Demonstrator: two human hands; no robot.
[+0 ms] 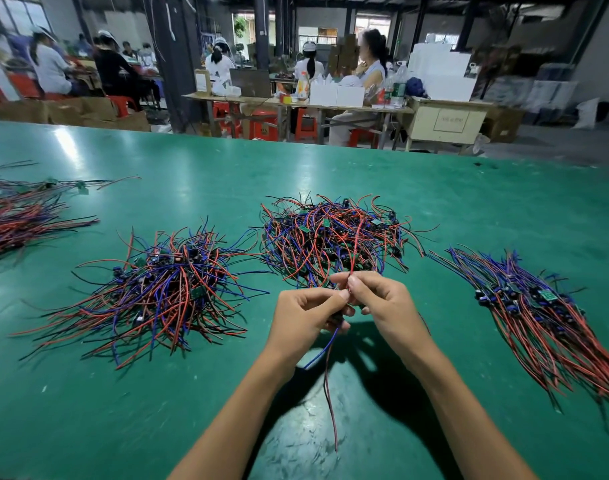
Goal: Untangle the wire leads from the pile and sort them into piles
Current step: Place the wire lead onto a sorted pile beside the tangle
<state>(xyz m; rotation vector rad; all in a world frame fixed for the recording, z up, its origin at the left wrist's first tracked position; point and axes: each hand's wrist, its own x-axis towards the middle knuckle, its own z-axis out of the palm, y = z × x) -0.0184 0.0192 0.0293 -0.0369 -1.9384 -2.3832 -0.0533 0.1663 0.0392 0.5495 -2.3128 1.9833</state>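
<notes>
**Head view: both hands pinch one wire lead in front of the tangled pile**

Head camera looks down on a green table (331, 174) where several heaps of red, blue and black wire leads lie. The person's left hand (305, 315) and right hand (382, 306) meet just above the table's near middle, fingertips almost touching. Both have their fingers curled and pinch the same wire lead (331, 375): its red strand rises from the fingers up into the tangled pile (334, 237) directly behind the hands, while blue and dark red strands hang down from the hands toward the near edge. Something small and dark sits between the palms, possibly the lead's circuit board, though the fingers hide too much to be sure.

A second loose heap (164, 285) spreads to the left of the tangled pile, its wires pointing in every direction. On the right, well apart from the hands, a sorted bundle (545, 317) lies with its wires running roughly parallel and small boards gathered near its far end. Another combed-out bundle (22, 220) lies at the far left edge.

Beyond the table, seated workers (220, 62) sit at benches.
</notes>
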